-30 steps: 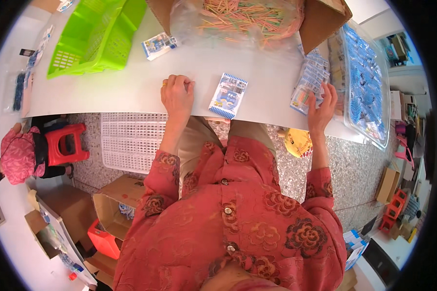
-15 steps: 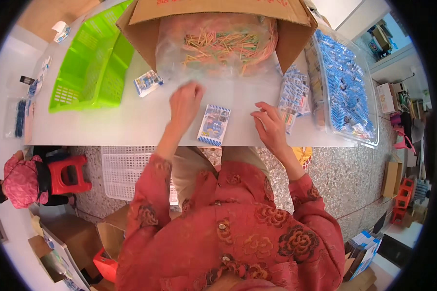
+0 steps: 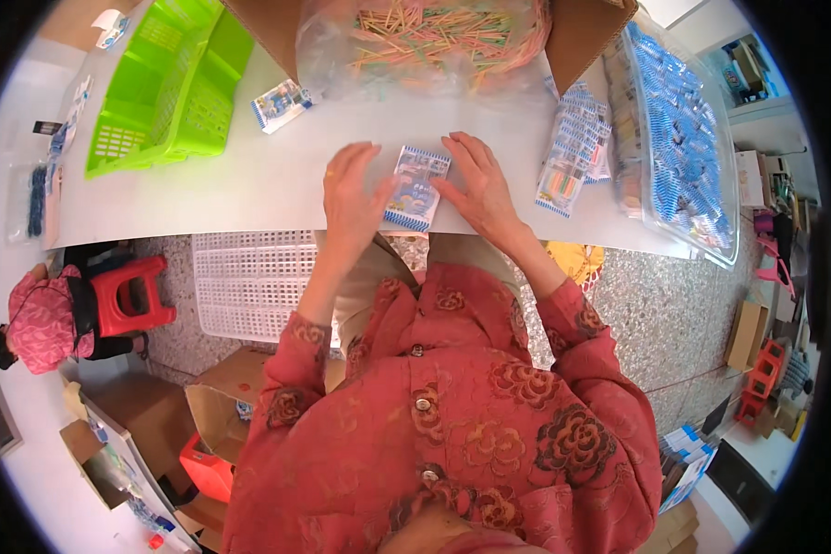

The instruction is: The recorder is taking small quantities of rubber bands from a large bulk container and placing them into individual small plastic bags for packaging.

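Note:
A flat blue-and-white printed packet (image 3: pixel 415 192) lies on the white table close to its front edge. My left hand (image 3: pixel 353 196) is open at the packet's left side, its thumb near the packet's edge. On the other side my right hand (image 3: pixel 478 189) is open too, fingers stretched forward and thumb at the packet's right edge. Whether either thumb presses on it, I cannot tell. Beyond the hands, a cardboard box (image 3: pixel 593 42) lies with its mouth toward me. Inside is a clear plastic bag (image 3: pixel 328 55) holding many thin pink, yellow and green sticks (image 3: pixel 434 37).
At the left stands a green plastic basket (image 3: pixel 171 102), with another small packet (image 3: pixel 282 105) beside it. Several overlapping packets (image 3: pixel 572 148) lie at the right, next to a clear bin (image 3: pixel 679 138) full of blue-striped packets. A person sits beside a red stool (image 3: pixel 129 295) at the far left.
Both hands have come in around the packet, the left opening from a closed shape and the right moving leftward. The whole view has shifted, so the table sits higher.

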`<state>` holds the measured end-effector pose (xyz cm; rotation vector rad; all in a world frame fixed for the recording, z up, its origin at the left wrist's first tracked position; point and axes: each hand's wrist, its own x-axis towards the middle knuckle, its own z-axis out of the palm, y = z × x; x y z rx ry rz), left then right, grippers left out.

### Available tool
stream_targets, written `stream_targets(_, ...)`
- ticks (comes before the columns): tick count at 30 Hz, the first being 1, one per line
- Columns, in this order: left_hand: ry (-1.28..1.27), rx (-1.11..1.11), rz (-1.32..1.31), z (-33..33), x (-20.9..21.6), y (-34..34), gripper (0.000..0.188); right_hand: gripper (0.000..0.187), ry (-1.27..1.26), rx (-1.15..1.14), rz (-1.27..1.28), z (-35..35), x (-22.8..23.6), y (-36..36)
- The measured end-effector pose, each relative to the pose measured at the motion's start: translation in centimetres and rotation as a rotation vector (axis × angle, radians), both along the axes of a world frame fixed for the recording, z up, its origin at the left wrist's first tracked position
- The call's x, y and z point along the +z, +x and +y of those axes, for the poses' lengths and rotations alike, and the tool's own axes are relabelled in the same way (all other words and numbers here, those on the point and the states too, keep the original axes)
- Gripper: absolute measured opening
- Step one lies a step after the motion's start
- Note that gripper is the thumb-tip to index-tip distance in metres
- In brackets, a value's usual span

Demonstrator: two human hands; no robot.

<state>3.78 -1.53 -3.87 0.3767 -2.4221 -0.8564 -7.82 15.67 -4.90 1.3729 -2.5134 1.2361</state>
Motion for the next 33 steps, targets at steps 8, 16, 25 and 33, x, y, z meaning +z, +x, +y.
stream_targets(8, -0.122, -0.075, -0.054, 2.0, -1.9, 2.4, 0.06, 0.056, 0.086, -0.035, 0.133, -0.9, -1.0, 1.1)
stream_targets(16, -0.131, -0.042, -0.073, 2.3, -2.2, 2.4, 0.065, 0.049, 0.033, -0.035, 0.186, -1.2, -0.8, 1.6)
stream_targets(25, -0.133, -0.044, -0.047, 2.4, -2.4, 2.4, 0.065, 0.029, -0.076, -0.031, 0.079, -1.7, -0.2, 0.7)
stream_targets(33, 0.054, 0.071, 0.058, 2.5, -0.9, 1.9, 0.053, 0.015, -0.08, -0.146, -0.15, -1.6, 1.6, 0.7)
